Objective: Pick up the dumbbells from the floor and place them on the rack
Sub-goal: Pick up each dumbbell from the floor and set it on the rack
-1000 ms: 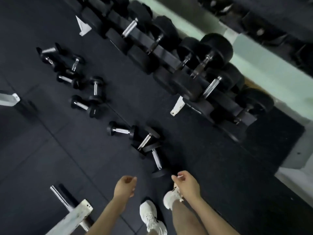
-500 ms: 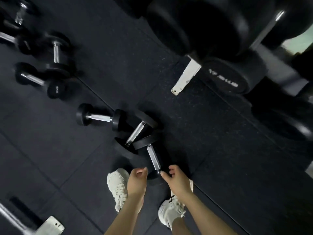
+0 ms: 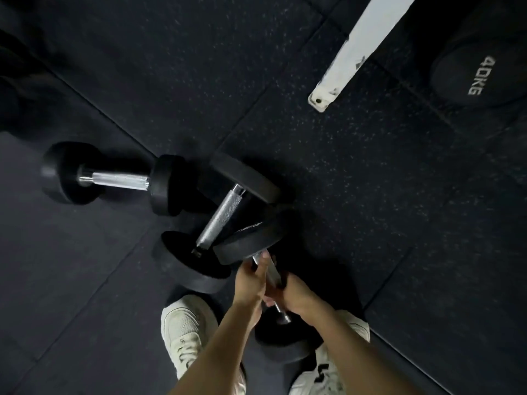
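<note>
View from above onto a black speckled rubber floor [image 3: 328,172]. Three dumbbells lie in the centre and lower centre of the frame. The nearest dumbbell [image 3: 248,246] runs from a head at centre, just below mid-frame, down to a second head at lower centre, between the two white shoes; the left shoe [image 3: 185,329] sits at lower left of centre and the right shoe [image 3: 328,372] at the bottom edge, right of centre. Both hands close on this dumbbell's chrome handle. The left hand [image 3: 252,283] wraps the upper part of the handle, fingers curled together around it with a fingertip showing beside the upper head. The right hand [image 3: 296,295] grips the lower part from the right side, fingers folded over the bar; their tips are hidden.

A second dumbbell [image 3: 221,218] lies diagonally just left of and above the first, its knurled handle slanting from a head at lower left to a head at upper right; its lower head touches or overlaps the upper head of the gripped dumbbell. A third dumbbell [image 3: 114,178] lies roughly level at centre left, its right head next to the second dumbbell.

At upper right, a white rack foot [image 3: 342,67] slants down to the floor, and beside it, at the right edge, sits a large black dumbbell head marked "40KG" [image 3: 479,78].
</note>
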{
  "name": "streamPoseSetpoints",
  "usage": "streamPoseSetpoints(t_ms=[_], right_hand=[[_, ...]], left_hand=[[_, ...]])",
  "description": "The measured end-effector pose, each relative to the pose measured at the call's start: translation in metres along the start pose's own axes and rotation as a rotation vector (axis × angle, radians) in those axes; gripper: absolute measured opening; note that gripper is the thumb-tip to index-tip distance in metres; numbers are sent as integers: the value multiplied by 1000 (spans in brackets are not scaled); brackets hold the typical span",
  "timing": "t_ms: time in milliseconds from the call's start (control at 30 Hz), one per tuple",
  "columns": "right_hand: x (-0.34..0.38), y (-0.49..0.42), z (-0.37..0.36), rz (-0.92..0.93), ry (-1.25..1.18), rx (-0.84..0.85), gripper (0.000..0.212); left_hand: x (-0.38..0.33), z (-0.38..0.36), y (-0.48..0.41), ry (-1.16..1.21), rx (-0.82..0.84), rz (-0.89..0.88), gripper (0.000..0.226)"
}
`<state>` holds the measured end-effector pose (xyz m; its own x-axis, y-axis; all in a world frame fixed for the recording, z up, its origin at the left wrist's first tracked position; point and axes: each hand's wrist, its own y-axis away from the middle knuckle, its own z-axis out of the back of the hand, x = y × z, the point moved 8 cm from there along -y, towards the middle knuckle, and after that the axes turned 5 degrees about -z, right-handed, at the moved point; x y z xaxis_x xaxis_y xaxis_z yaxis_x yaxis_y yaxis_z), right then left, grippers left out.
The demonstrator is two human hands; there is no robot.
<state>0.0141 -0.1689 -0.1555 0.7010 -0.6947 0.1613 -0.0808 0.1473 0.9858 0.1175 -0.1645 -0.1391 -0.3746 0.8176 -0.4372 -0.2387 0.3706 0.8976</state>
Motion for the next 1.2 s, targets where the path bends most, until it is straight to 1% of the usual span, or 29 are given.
streamPoseSetpoints(t_ms=[67,200,233,300,367,400,500,533,600,700,767,900,1033,1133,1167,1200], right_hand=[[0,2,0,4,-48,13,15],[2,12,-2,37,-165,5,10],[2,16,-3,37,-180,6,12],[0,29,-3,26,-201,2,24],[-3,51,-3,-14,-228,-14,31],[-3,67,-3,-29,-253,-13,31],[6,128,-2,-43,-356,22,21],[11,152,-2,-44,-388,32,21],[22,208,1,-51,-414,40,23],[44,302,7,-45,-405,20,17],[59,364,12,-35,-435,-1,23],[105,480,24,53,-484,-18,31],[159,586,45,185,-590,-33,29],[194,640,71,264,-662,-63,20],[204,653,82,275,-688,-90,16],[214,665,94,281,-713,-114,18]], left_hand=[[0,-2,0,30,18,15,45],[-9,-2,9,87,-43,32,25],[-11,-2,14,101,-39,35,21],[-13,-1,27,131,-28,40,20],[-19,1,46,126,-13,29,25],[-25,2,59,116,-6,18,26],[-53,4,110,86,6,-21,17],[-65,4,130,79,21,-33,12],[-92,4,177,50,44,-43,10],[-144,5,257,-6,46,-73,12],[-188,7,314,-61,43,-126,12],[-270,11,414,-144,105,-201,23],[-358,10,494,-257,165,-367,16],[-422,-2,541,-328,247,-482,4],[-440,-9,554,-354,273,-502,3],[-458,-16,565,-379,294,-517,7]])
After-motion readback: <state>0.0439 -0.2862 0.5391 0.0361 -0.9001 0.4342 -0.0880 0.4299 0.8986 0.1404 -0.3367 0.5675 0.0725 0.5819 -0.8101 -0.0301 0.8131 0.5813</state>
